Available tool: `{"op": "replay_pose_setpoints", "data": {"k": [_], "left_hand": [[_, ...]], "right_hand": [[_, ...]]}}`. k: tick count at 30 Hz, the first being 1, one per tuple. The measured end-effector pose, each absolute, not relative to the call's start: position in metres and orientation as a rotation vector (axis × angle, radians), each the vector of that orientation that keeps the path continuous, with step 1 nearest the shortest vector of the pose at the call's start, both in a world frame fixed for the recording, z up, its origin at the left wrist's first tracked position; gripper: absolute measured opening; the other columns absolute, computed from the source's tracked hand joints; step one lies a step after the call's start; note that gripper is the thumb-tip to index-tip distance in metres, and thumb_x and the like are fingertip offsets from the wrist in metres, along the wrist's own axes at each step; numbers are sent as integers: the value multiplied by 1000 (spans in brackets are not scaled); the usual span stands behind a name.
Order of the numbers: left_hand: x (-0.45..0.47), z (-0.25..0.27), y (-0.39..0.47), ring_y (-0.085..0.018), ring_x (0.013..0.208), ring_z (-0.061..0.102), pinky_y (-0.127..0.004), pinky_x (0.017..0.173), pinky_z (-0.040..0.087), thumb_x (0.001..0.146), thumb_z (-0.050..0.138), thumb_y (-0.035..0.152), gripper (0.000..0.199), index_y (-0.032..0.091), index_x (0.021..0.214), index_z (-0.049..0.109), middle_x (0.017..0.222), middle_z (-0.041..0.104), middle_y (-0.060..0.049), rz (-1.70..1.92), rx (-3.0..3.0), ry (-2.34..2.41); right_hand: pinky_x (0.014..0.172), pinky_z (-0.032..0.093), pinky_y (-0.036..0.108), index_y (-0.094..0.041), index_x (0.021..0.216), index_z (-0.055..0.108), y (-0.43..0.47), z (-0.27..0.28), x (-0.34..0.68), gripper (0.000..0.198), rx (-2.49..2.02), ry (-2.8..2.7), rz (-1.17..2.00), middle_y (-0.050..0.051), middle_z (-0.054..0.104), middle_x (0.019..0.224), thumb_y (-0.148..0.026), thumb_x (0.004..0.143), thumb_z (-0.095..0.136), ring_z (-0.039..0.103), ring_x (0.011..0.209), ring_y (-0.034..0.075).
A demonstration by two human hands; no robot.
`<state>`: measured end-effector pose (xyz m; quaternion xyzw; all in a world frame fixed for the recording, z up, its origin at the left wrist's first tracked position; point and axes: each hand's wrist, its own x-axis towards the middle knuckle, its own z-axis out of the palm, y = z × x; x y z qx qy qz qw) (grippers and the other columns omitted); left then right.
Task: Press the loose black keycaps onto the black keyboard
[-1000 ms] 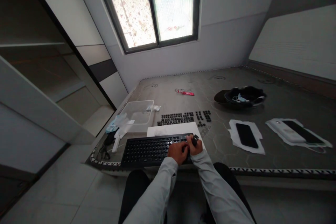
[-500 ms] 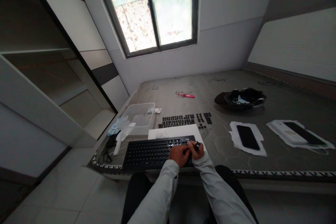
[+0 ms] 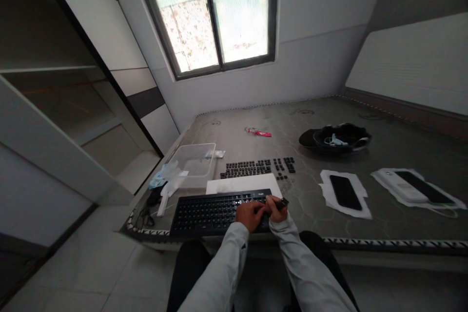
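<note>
A black keyboard (image 3: 208, 212) lies along the near edge of the padded bed, partly over a white sheet (image 3: 241, 184). Its keycaps appear to be off across much of the board. My left hand (image 3: 249, 215) rests on its right half, fingers curled, the tips close against my right hand; what they pinch, if anything, is hidden. Over the right end of the keyboard, my right hand (image 3: 277, 209) is closed around a small black tool (image 3: 282, 203) whose dark end sticks out past the fist. Behind the sheet, loose black keycaps (image 3: 246, 168) are laid out in rows.
A clear plastic box (image 3: 197, 163) stands left of the keycaps, with plastic bags (image 3: 171, 178) beside it. A red packet (image 3: 259, 132) lies further back. To the right are a black cap (image 3: 336, 139), a phone (image 3: 344, 192) on white paper and a white device (image 3: 405, 186).
My right hand has turned and shifted slightly right, so the black tool's end now points more to the right. My left hand stays almost in place.
</note>
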<state>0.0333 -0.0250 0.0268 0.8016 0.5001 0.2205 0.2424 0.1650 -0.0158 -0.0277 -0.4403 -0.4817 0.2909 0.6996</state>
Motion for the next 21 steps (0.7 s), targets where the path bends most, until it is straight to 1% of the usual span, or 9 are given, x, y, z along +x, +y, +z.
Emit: {"op": "replay_pose_setpoints", "data": {"k": [2, 4, 7, 11, 13, 16, 21], "left_hand": [[33, 23, -24, -16, 85, 68, -25, 79, 50, 90, 58, 35, 19, 29, 98, 75, 94, 75, 2, 634, 2154, 1381], [33, 19, -22, -15, 80, 67, -25, 77, 50, 91, 58, 35, 19, 27, 97, 74, 89, 74, 1, 695, 2121, 1406], [32, 12, -19, -15, 84, 66, -26, 80, 50, 94, 53, 34, 22, 23, 97, 72, 91, 72, -1, 862, 2071, 1399], [32, 10, -17, -16, 97, 63, -28, 92, 49, 95, 49, 31, 23, 21, 95, 70, 101, 70, -3, 1012, 2034, 1336], [32, 11, -17, -16, 97, 64, -29, 93, 49, 96, 48, 29, 22, 22, 96, 69, 101, 71, -2, 989, 1994, 1356], [32, 11, -17, -15, 94, 65, -28, 91, 50, 97, 45, 27, 22, 23, 99, 67, 99, 71, 0, 952, 1963, 1400], [31, 9, -16, -14, 95, 64, -26, 90, 49, 97, 45, 26, 22, 23, 100, 66, 100, 70, 0, 975, 1963, 1412]], "right_hand": [[38, 27, 27, -23, 51, 39, -14, -26, 162, 54, -936, -976, 715, -5, 30, 40, -64, 83, 53, 28, 36, 9], [38, 24, 27, -23, 51, 34, -16, -21, 162, 56, -913, -935, 724, -6, 26, 40, -66, 84, 51, 25, 36, 9], [42, 27, 28, -23, 51, 33, -23, -9, 169, 55, -983, -993, 620, -4, 31, 44, -61, 87, 50, 30, 41, 10], [50, 32, 28, -21, 54, 41, -29, 7, 186, 48, -1205, -1238, 328, -2, 41, 49, -50, 91, 49, 38, 47, 11], [53, 35, 27, -21, 55, 45, -26, 9, 193, 45, -1256, -1386, 232, -1, 49, 53, -48, 91, 49, 45, 50, 11], [61, 41, 28, -20, 61, 55, -18, 3, 200, 41, -1272, -1553, 198, 2, 59, 62, -48, 90, 49, 54, 60, 15], [66, 43, 31, -22, 77, 71, -12, -14, 203, 27, -1290, -1716, 219, 3, 65, 67, -44, 87, 58, 59, 66, 18]]}}
